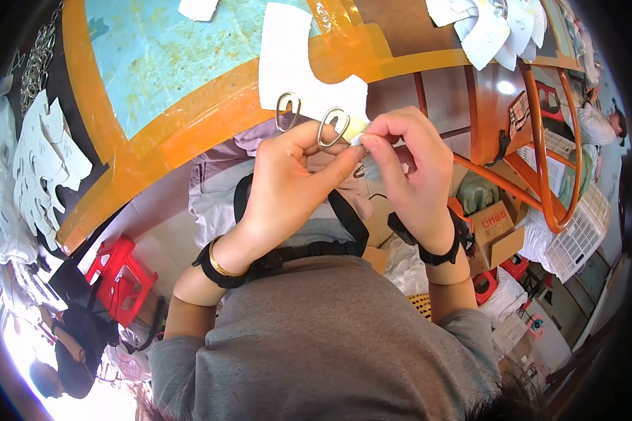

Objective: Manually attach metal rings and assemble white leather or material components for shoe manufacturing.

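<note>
A white flat cut piece with a curved notch lies over the table's near edge, its lower end reaching my hands. Two oval metal wire loops sit along that lower end, and one of them stands just by my left fingers. My left hand is closed, thumb and fingers pinching the piece's lower edge near this loop. From the right, my right hand pinches a small white tip of the same piece between thumb and forefinger. The fingertips of both hands nearly meet there, partly hiding the edge.
The table has a blue sheet bordered with orange tape. White cut pieces pile at the left, below linked metal loops; more pieces lie far right. Around it are a red stool, a cardboard box and people on both sides.
</note>
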Demonstrator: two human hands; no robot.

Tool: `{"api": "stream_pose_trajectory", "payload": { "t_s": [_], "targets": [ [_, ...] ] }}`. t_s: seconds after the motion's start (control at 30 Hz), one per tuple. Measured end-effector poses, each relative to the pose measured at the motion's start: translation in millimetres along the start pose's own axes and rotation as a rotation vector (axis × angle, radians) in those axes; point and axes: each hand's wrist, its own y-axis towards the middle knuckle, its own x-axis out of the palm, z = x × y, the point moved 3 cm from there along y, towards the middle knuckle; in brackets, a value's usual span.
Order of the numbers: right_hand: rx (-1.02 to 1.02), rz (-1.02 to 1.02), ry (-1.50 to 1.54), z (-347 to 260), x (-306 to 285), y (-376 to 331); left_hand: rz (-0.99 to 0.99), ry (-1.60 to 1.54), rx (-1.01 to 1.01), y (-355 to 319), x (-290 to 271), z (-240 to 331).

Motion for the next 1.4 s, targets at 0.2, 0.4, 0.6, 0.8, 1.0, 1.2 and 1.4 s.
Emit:
{"api": "stream_pose_trajectory", "payload": {
  "t_s": [0.2, 0.4, 0.6, 0.8, 1.0, 1.2, 1.4],
  "targets": [
    [-0.015, -0.008, 0.061, 6, 2, 2, 0.011, -0.172, -0.007, 1, 3, -1],
    [-0.006, -0.02, 0.081, 6, 2, 2, 0.098, -0.157, 0.088, -4, 2, -4],
    [-0.085, -0.112, -0.028, -3, -5, 9, 0.074, 0.164, 0.212, -2, -5, -2],
    [-0.126, -0.212, -0.074, -6, -7, 10, 0.091, 0.368, 0.156, -9, -3, 18],
    [-0.267, -0.219, -0.259, -8, 3, 14, 0.064, 0.35, 0.086, -7, -6, 19],
    [-0.147, -0.182, -0.043, -3, 4, 13, -0.035, 0.137, -0.022, -7, -7, 17],
    [-0.044, -0.211, 0.017, -3, 0, 16, -0.036, 0.187, -0.018, -7, -8, 19]
  ]
}}
